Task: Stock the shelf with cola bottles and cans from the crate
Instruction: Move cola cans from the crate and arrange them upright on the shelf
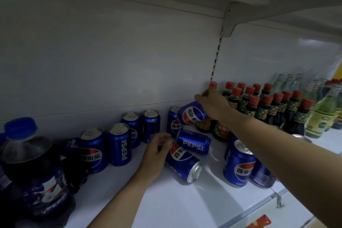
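On the white shelf (185,200), between a big cola bottle at the left and rows of red-capped sauce bottles (268,105) at the right, blue Pepsi cans are being set in order. The right hand (214,103) grips a tilted can (192,113) from above, lifted clear of the board near the back wall, probably to stand it in the rear row beside an upright can (174,122). The left hand (157,151) curls its fingers round the top end of a fallen can (182,162) that lies on its side, base toward the camera, likely to right it; a second toppled can (193,141) lies just behind, reading "PEPSI". Other cans already stand upright with their labels outward (some show "PEPSI", some the Chinese name 百事可乐 on the red, white and blue globe). The large bottle (35,163) with the blue cap carries a Pepsi wrap, partly legible. The sauce labels are too small to read, and the crate is out of view
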